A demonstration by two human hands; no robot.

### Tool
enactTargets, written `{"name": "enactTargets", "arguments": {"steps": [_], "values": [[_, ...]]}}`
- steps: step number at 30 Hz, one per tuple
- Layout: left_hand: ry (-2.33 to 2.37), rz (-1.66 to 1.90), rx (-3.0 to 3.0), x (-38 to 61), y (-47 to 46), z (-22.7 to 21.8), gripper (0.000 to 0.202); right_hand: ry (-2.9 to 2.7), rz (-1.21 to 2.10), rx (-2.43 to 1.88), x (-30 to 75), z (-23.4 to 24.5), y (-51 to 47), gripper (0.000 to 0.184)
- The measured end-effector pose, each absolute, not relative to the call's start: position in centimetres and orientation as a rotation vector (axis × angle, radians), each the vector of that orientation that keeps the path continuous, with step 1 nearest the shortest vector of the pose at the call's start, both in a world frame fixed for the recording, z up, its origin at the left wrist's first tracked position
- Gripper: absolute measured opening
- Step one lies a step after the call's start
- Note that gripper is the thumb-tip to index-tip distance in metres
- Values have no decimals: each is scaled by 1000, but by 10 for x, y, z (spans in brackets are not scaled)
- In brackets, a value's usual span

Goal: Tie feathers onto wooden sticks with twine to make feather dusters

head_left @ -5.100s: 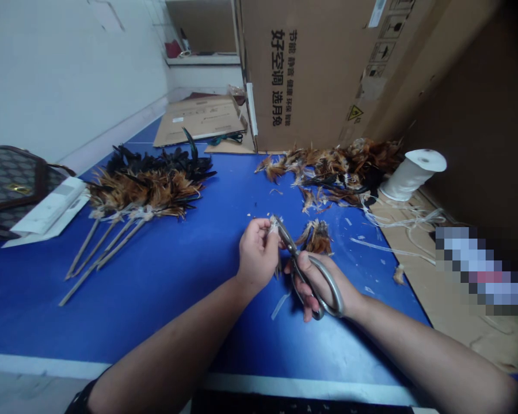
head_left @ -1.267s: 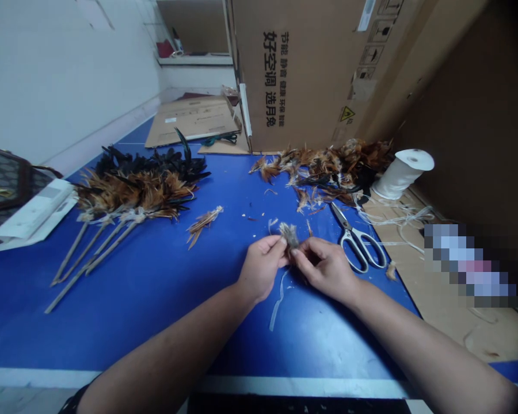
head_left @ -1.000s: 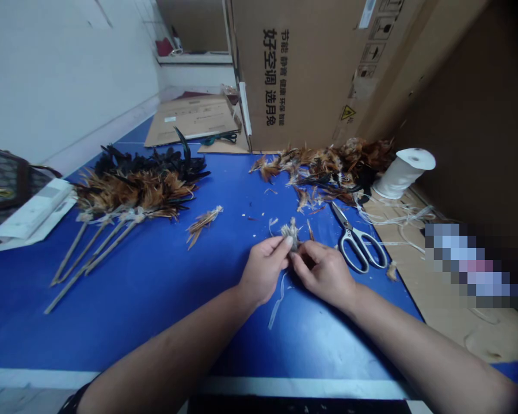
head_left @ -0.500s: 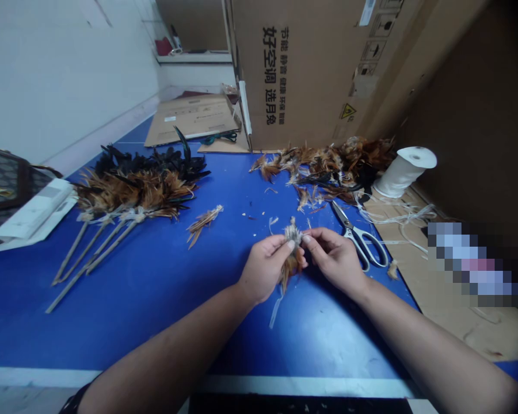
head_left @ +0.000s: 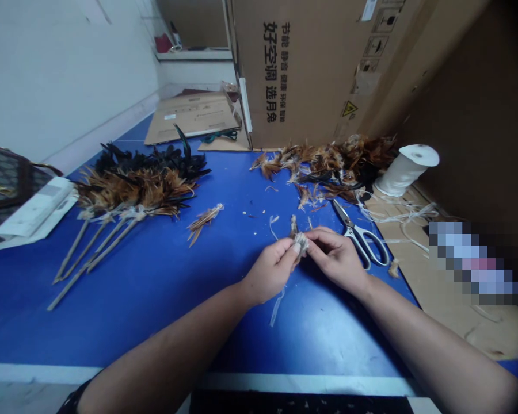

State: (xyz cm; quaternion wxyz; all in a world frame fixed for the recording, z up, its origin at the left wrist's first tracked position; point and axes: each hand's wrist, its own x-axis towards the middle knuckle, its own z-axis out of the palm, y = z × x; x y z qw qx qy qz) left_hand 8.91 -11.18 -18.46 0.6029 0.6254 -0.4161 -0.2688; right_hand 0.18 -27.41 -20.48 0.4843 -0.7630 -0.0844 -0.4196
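My left hand (head_left: 268,271) is closed on a small feather bundle (head_left: 302,244), its pale quill ends showing above the thumb. Beside it, the fingertips of my right hand (head_left: 340,260) pinch at the edge of those quill ends. The brown feathers of the bundle are mostly hidden behind my left fingers. Just beyond my hands, a small brown tuft (head_left: 293,222) sticks up. A thin white ribbon strip (head_left: 277,307) lies below my left hand. Scissors (head_left: 358,234) with pale handles rest on the blue table, blades slightly apart, right of my right hand.
Feather dusters (head_left: 138,190) with stick handles lie at left, near a loose feather bunch (head_left: 205,223). Loose feathers (head_left: 328,161) are heaped before a large cardboard box (head_left: 315,75). A white ribbon spool (head_left: 406,169) stands at right. A patterned bag (head_left: 4,178) sits far left.
The bundle has turned between my hands: its quill ends now face right and its brown feathers have gone behind my left fingers. Both hands stay close together.
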Motion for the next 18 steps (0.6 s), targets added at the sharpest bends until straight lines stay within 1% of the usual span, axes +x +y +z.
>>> {"name": "enactTargets", "arguments": {"steps": [2, 6, 11, 13, 18], "values": [[-942, -677, 1420, 88, -112, -184, 40, -183, -1010, -1817, 0, -205, -275, 24], [-942, -728, 1399, 87, -112, -182, 39, -316, -963, -1876, -7, -205, -280, 42], [-988, -704, 1441, 86, -111, -181, 40, -527, -1098, -2031, -7, -205, -282, 51], [-985, -691, 1450, 86, -110, -181, 41, -549, -1113, -2022, -5, -206, -280, 53], [-920, -719, 1458, 85, -109, -180, 44, -596, -1082, -2009, -3, -206, -276, 47]]}}
